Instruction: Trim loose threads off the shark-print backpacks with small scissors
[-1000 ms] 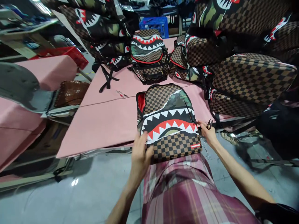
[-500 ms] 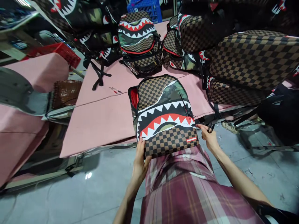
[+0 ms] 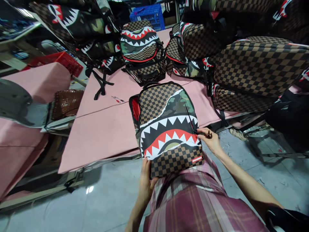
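Note:
A backpack point(image 3: 166, 129) with brown-black checks, camouflage and a shark-mouth print leans between the pink table's edge and my lap. Its left side pocket gapes, showing red lining. My left hand point(image 3: 146, 178) grips the lower left corner, fingers on the front and thumb at the bottom edge. At the bag's right edge, my right hand point(image 3: 210, 140) is closed round small dark scissors point(image 3: 209, 134), partly hidden by the fingers. Their tip is by a dark zipper pull point(image 3: 193, 126) and loose black threads on the front panel.
The pink table point(image 3: 101, 135) carries pens point(image 3: 118, 99) and a similar backpack point(image 3: 141, 48). More bags are stacked at left point(image 3: 96, 48) and right point(image 3: 258, 71). A blue crate point(image 3: 147, 16) stands behind; a red crate point(image 3: 58, 62) is at left.
My right hand has moved in to the bag's right edge, bringing the scissors' tip near the zipper. The bag and my left hand appear lower in view as the camera shifts.

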Available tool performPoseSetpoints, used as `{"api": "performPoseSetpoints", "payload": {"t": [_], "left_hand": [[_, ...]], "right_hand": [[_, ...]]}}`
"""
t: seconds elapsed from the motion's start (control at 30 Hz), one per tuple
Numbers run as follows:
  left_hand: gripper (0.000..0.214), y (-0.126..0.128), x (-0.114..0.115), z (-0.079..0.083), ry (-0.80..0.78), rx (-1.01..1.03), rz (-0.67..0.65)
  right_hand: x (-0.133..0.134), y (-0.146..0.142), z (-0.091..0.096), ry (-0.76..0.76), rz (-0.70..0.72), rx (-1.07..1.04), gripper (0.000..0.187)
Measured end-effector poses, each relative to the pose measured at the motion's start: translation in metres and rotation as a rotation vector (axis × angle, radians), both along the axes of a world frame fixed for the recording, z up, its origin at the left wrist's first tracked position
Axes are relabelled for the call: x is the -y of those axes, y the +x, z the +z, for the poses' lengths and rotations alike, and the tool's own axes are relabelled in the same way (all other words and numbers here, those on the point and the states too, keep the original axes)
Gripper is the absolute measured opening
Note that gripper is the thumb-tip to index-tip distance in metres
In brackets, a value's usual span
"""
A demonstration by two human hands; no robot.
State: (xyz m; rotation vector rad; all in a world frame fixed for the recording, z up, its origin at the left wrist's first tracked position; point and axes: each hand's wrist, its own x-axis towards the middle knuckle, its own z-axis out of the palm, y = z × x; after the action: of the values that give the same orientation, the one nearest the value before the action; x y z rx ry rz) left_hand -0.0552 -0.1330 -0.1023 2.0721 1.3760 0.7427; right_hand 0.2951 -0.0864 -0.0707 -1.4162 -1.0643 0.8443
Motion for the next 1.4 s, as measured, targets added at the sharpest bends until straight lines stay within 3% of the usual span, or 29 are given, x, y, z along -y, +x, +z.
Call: {"api": "performPoseSetpoints", "payload": {"t": [0.1, 0.17, 0.23, 0.33, 0.43, 0.5, 0.53, 0.63, 0.73, 0.87, 0.97, 1.07, 1.17, 1.3, 1.4], "left_hand": [[0.066, -0.005, 0.013, -0.012, 0.017, -0.040, 0.006], [0.063, -0.009, 0.018, -0.011, 0.024, -0.070, 0.049], [0.056, -0.010, 0.015, 0.002, 0.078, -0.114, 0.084], [0.043, 0.004, -0.009, 0.038, 0.287, -0.196, 0.098], [0.028, 0.052, -0.051, 0.073, 0.428, -0.180, 0.105], [0.016, 0.101, -0.081, 0.084, 0.410, -0.138, -0.007], [0.017, 0.127, -0.094, 0.086, 0.350, -0.129, -0.072], [0.017, 0.194, -0.123, 0.080, 0.224, -0.173, -0.075], [0.033, 0.227, -0.137, 0.073, 0.085, -0.309, -0.026], [0.039, 0.231, -0.151, 0.075, -0.018, -0.375, -0.024], [0.022, 0.230, -0.177, 0.080, -0.029, -0.296, -0.038], [0.016, 0.241, -0.216, 0.087, 0.034, -0.276, 0.020], [0.020, 0.256, -0.247, 0.092, 0.047, -0.378, 0.038], [0.022, 0.267, -0.257, 0.092, 0.077, -0.464, 0.010], [0.019, 0.268, -0.254, 0.090, 0.107, -0.510, -0.026]], "right_hand": [[-0.001, 0.000, 0.005, 0.069, 0.090, 0.119, 0.013], [0.000, 0.002, 0.007, 0.101, 0.137, 0.169, 0.012], [0.002, 0.003, 0.007, 0.113, 0.161, 0.196, 0.013], [0.002, 0.002, 0.005, 0.124, 0.142, 0.216, 0.014], [0.003, -0.002, 0.003, 0.135, 0.146, 0.212, 0.015], [0.005, -0.004, 0.002, 0.119, 0.172, 0.215, 0.016], [0.006, -0.004, 0.001, 0.109, 0.185, 0.220, 0.016], [0.012, -0.004, 0.001, 0.119, 0.218, 0.235, 0.016], [0.016, -0.003, 0.002, 0.157, 0.239, 0.243, 0.017], [0.015, 0.004, 0.002, 0.138, 0.268, 0.215, 0.016], [0.002, 0.021, 0.001, 0.001, 0.326, 0.190, 0.016], [-0.021, 0.045, 0.004, -0.131, 0.187, 0.282, 0.028], [-0.049, 0.064, 0.011, -0.227, 0.002, 0.505, 0.044], [-0.081, 0.072, 0.018, -0.261, -0.067, 0.726, 0.035], [-0.098, 0.071, 0.018, -0.158, -0.061, 0.804, 0.029]]}}
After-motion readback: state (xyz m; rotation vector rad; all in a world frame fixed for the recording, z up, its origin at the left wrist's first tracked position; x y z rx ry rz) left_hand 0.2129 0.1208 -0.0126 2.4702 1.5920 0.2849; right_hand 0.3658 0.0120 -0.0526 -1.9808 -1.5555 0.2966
